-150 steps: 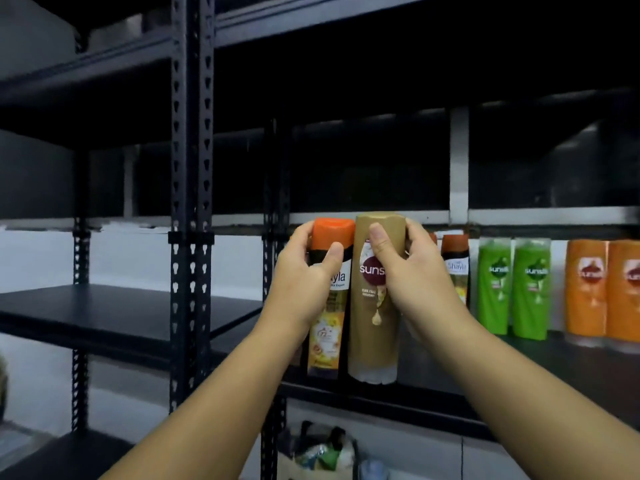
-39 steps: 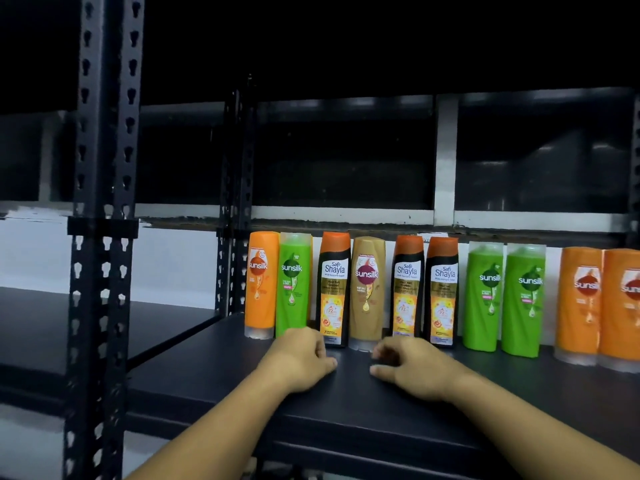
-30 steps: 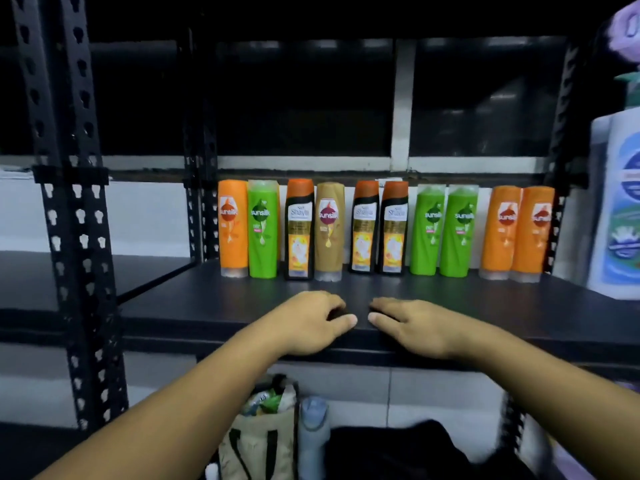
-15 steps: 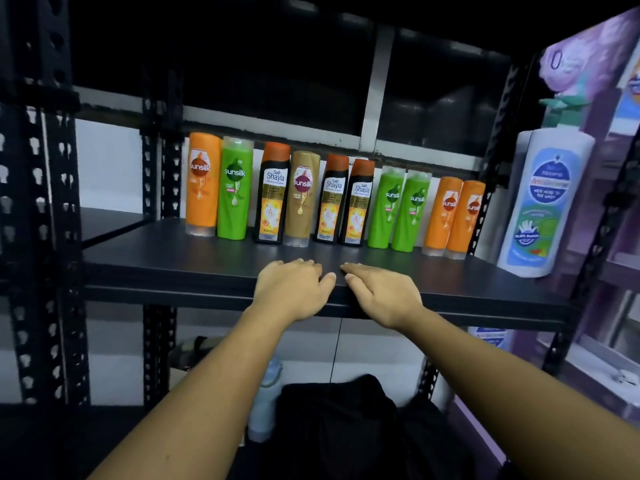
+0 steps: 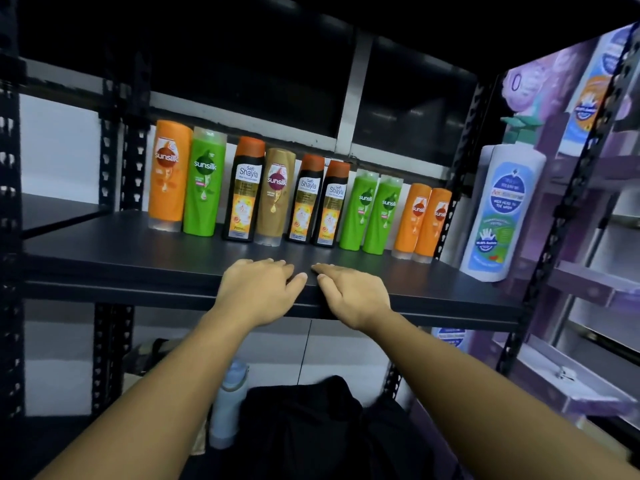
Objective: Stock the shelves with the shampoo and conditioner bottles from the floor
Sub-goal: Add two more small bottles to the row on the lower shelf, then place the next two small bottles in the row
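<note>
Several shampoo and conditioner bottles stand upright in a row at the back of the black shelf (image 5: 121, 261): an orange bottle (image 5: 168, 174), a green bottle (image 5: 204, 183), a black Shayla bottle (image 5: 244, 190), a brown bottle (image 5: 276, 199), two more black Shayla bottles (image 5: 320, 202), two green bottles (image 5: 372, 213) and two orange bottles (image 5: 423, 225). My left hand (image 5: 258, 289) and my right hand (image 5: 349, 292) rest side by side on the shelf's front edge, fingers relaxed, holding nothing.
A large white pump bottle (image 5: 498, 209) stands at the shelf's right end. Black perforated uprights (image 5: 10, 202) frame the rack. Below the shelf, a pale blue bottle (image 5: 228, 407) stands beside a black bag (image 5: 311, 427). A purple-lit rack (image 5: 588, 289) is at the right.
Five seconds ago both hands held two bottles at the shelf; those now stand in the row. My hands have slid back to the front edge, and my view has pulled back and tilted right.
</note>
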Demonstrator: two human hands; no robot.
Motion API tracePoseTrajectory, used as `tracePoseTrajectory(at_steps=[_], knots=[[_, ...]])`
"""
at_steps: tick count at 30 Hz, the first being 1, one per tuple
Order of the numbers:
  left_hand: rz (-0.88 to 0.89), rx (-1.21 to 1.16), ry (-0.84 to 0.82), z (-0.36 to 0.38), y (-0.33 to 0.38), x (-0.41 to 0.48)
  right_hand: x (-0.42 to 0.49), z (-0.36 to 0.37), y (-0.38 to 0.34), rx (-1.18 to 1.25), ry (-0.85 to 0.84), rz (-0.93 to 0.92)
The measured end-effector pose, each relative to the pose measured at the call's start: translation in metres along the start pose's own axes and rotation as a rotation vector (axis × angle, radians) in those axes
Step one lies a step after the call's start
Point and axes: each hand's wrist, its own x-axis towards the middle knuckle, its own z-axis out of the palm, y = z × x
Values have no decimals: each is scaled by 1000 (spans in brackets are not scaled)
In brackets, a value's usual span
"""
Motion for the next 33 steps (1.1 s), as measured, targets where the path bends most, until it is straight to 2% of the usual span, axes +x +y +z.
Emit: tracePoseTrajectory(at_steps=[5,10,16,20,22,24,27,29,33], knots=[[-28,-11,-26,1,2,1,1,1,7,12,42,-54],[-30,28,52,4,5,-6,-2,9,16,73,146,-121],[-7,-216,177,8,14,-29,-12,16,21,139,285,-243],[25,-402,305,21,27,-67,-58,39,19,332,365,-348],[3,-447,261,41,32,-93,-93,62,17,462,382,-333],[-62,-471,106,71,33,-122,-128,91,15,596,269,-255],[-200,-463,-233,125,38,-168,-178,148,12,635,11,-159],[-280,-454,-433,167,38,-202,-207,186,8,628,-209,-117],[-482,-468,-760,242,29,-270,-262,258,3,595,-679,89]])
